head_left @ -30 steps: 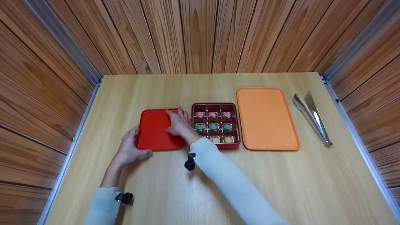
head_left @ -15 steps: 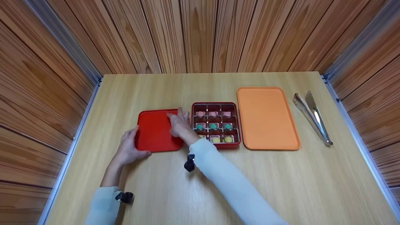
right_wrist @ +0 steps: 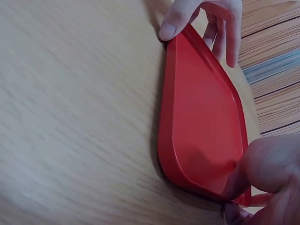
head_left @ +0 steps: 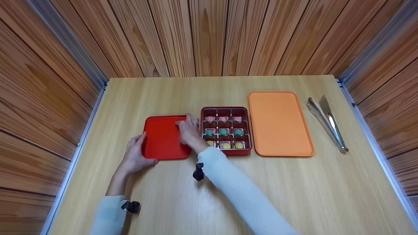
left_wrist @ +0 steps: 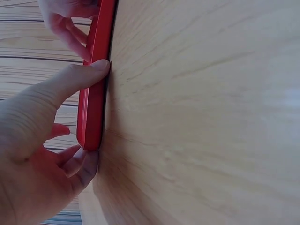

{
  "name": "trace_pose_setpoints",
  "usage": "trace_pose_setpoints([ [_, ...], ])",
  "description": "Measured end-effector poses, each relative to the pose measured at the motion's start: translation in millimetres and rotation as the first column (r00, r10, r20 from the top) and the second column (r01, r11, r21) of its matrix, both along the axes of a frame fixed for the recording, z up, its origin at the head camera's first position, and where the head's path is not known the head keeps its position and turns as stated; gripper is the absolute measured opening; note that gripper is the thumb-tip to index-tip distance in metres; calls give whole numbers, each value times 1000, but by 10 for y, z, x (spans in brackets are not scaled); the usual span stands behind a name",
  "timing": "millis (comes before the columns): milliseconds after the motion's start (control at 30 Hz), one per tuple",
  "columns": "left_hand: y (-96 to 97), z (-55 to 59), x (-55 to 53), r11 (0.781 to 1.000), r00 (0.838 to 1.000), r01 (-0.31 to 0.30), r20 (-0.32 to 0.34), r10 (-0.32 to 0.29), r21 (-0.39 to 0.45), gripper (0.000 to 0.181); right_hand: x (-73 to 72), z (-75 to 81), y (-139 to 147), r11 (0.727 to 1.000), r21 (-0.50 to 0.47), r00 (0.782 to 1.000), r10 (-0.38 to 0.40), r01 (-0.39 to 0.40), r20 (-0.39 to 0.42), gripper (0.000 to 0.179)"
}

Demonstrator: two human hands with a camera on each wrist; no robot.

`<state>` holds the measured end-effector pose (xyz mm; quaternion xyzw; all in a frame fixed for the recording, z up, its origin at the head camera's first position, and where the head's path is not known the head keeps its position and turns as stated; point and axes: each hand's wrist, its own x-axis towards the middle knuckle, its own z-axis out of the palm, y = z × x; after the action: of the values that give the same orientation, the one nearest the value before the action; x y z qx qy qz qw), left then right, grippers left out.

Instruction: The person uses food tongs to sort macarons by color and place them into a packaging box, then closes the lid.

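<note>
A shallow red lid point(head_left: 163, 140) lies on the table with its rim upward, left of the red compartment box point(head_left: 226, 152). My left hand point(head_left: 134, 153) grips its near left corner, thumb along the near side and fingers along the left side. At the right rim my right hand point(head_left: 189, 130) pinches the edge. The right wrist view shows that thumb on the inside of the lid point(right_wrist: 206, 112) and fingers outside. In the left wrist view, the left thumb point(left_wrist: 84, 75) presses the lid's side wall point(left_wrist: 95, 115). The box's compartments hold pink, green and yellow sweets.
An orange tray point(head_left: 281, 124) lies right beside the box. Further right, metal tongs point(head_left: 326, 125) rest on the table point(head_left: 183, 202). Wooden panels point(head_left: 209, 39) enclose the table at the back and sides.
The lid has shifted slightly left and toward the near edge, its tilt changing a little. My right hand has stayed on its right rim; the left hand has barely moved.
</note>
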<state>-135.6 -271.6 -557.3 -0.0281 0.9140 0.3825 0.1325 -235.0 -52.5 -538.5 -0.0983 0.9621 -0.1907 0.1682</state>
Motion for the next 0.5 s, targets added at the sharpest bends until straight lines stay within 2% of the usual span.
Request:
trace_pose_setpoints([
  [100, -21, 0, 10, 1000, 1000, -4, -7, 4, 9, 123, 16, 4, 3, 1000, -10, 1000, 5, -5, -23, 62],
  [233, -67, -7, 31, 1000, 999, -10, -30, 11, 28, 121, 11, 43, 1, 997, -81, 999, -9, 7, -31, 63],
  [433, -164, 29, 67, 994, 997, -38, -63, 45, 100, 120, -37, 127, 23, 977, -212, 999, -25, 20, -20, 64],
  [500, -184, 52, 66, 992, 997, -32, -71, 40, 119, 121, -83, 102, 35, 969, -245, 999, -37, 34, -9, 63],
])
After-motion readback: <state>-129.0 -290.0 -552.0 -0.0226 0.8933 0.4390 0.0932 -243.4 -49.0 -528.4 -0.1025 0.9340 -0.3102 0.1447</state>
